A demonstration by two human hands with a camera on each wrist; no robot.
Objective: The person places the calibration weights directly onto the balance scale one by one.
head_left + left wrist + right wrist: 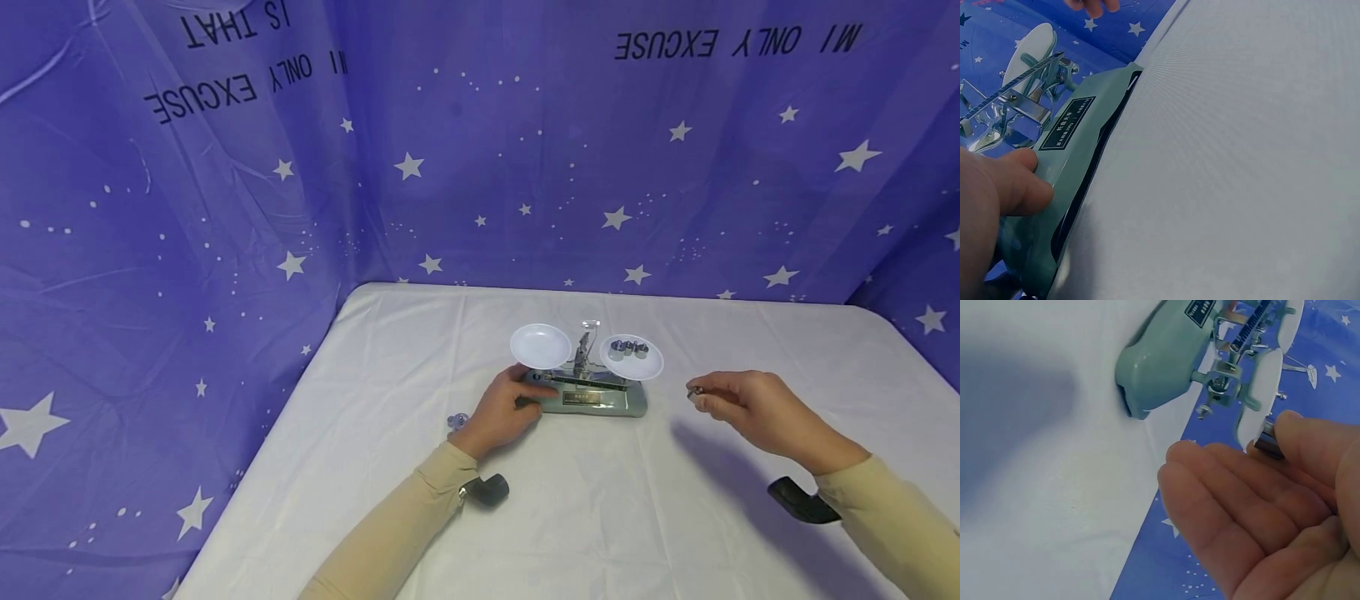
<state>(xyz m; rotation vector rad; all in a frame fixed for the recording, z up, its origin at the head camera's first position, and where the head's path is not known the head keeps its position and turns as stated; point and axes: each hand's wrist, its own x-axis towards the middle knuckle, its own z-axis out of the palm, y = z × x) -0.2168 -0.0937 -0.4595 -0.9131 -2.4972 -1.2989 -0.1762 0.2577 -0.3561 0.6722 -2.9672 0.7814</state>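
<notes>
A green balance scale (626, 403) stands on the table. Its left white pan (540, 346) is bare, while several metal weights (630, 348) stand together on the right pan (637, 370). My left hand (497, 414) grips the left end of the base, its fingers spread over the green body (1075, 169) beside the dark label. Off to the right of the scale, my right hand (761, 410) pinches a small shiny metal weight (1267, 442) between thumb and finger, held above the tablecloth. The other fingers of that hand extend loosely below the weight in the right wrist view.
A white cloth (570, 517) covers the table. Close to my left wrist lies a small clear bluish object (457, 422). Blue curtains (525, 167) with white stars hang behind the table and along its sides. A black wrist device (802, 502) sits under each sleeve.
</notes>
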